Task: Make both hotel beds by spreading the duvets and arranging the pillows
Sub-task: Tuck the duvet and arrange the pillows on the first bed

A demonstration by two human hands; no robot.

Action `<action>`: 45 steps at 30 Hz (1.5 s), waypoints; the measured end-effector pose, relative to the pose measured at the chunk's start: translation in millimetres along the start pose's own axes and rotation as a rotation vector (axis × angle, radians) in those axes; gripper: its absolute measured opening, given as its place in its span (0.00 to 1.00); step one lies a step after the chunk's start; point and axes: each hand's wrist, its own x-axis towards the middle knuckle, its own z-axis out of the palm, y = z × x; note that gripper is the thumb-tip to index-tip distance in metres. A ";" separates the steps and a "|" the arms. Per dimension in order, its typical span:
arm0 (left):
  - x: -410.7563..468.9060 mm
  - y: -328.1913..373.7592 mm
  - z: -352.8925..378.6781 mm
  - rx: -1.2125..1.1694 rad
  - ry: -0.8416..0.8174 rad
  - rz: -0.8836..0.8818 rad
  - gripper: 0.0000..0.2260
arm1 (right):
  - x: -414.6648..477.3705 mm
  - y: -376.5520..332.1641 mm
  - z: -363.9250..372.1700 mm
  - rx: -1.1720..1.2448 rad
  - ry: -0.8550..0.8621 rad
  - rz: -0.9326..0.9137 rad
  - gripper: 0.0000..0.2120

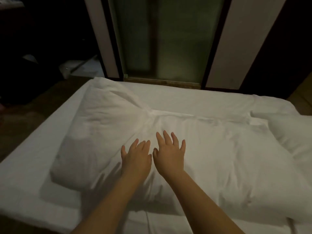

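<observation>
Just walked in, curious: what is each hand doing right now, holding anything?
Left hand: open, fingers spread over the duvet, holding nothing.
Right hand: open, fingers spread, holding nothing.

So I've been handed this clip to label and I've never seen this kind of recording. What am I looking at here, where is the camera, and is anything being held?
There is no machine here. A person wears the camera on their head, so this single picture looks forward and down at their own bare arms. The left hand and right hand reach out side by side, fingers spread, over a rumpled white duvet. Neither holds anything, and I cannot tell whether they touch the fabric. The duvet lies on a bed whose sheet shows bare on the left. At the right edge is what looks like a pillow. Behind the bed stands a frosted glass panel. The room is dim.
</observation>
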 end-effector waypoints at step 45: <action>308.9 -398.8 99.5 -1.321 -0.370 -0.513 0.14 | 331.5 -308.0 215.5 -0.264 -0.225 0.050 0.30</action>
